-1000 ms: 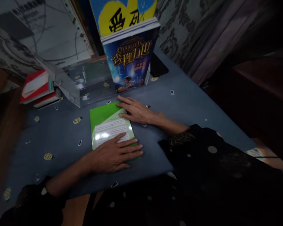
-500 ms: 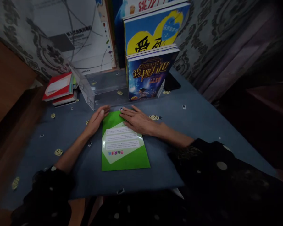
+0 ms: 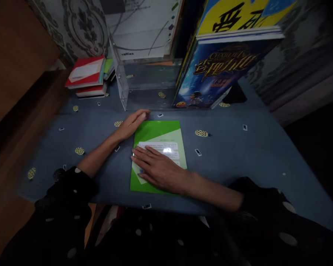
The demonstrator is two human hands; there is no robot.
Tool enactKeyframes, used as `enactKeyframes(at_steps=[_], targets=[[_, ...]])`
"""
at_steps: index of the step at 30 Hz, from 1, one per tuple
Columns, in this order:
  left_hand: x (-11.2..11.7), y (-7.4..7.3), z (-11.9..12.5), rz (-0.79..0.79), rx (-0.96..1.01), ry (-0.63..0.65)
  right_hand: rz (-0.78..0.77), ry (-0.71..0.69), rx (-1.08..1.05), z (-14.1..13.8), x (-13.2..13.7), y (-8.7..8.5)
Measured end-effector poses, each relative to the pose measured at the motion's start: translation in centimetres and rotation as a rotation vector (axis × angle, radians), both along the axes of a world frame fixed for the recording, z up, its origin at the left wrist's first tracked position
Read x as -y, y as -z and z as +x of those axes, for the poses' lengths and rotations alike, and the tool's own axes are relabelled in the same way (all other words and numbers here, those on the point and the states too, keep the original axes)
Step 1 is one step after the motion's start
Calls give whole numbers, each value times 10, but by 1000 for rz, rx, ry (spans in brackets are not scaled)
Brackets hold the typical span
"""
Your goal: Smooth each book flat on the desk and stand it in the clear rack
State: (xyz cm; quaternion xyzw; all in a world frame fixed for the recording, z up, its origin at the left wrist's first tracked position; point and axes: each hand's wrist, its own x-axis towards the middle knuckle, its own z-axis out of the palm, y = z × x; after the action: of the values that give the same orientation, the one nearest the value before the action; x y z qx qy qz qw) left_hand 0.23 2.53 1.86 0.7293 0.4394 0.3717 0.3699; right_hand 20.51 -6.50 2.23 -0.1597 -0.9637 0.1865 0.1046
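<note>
A thin green book (image 3: 158,127) with a pale printed panel lies on the dark blue tablecloth (image 3: 227,162). Flat across the lower half of its cover rests my right hand (image 3: 161,168), fingers stretched out and pointing left. It covers part of the printed text. My left hand (image 3: 133,123) is at the book's upper left corner, its fingers extended along the edge and nothing in its grasp. Just beyond the book stands a clear acrylic book stand (image 3: 150,99), with a blue comic-style book (image 3: 208,81) upright at its right side.
Behind the blue book rises a yellow and blue book (image 3: 238,18). Red books (image 3: 86,74) are stacked at the back left. A black flat object (image 3: 235,94) lies behind the stand on the right. A patterned curtain (image 3: 83,26) hangs along the back.
My right hand has slid down the cover from the top of the green book to its lower half. My left hand stays near the upper left corner. The camera view has shifted.
</note>
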Motion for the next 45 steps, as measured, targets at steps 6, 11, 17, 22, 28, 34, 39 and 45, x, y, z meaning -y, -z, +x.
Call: enactKeyframes(at_steps=[6,11,17,22,28,34,39,45], targets=[[12,2,10,275,-509,149,11,-49,4,7,21,-4],[15,4,13,346,-632,163,57,-49,39,9,32,-6],[16,1,12,353,-687,140,37,-119,19,21,57,-6],[16,1,13,374,-696,134,34,-123,35,35,76,-7],[16,1,12,388,-706,129,-21,-49,65,64,87,-8],[17,1,12,388,-702,122,-25,133,7,99,96,1],[18,1,12,426,-681,141,-22,173,-11,118,97,1],[20,2,13,464,-623,151,-17,145,-17,123,88,-6]])
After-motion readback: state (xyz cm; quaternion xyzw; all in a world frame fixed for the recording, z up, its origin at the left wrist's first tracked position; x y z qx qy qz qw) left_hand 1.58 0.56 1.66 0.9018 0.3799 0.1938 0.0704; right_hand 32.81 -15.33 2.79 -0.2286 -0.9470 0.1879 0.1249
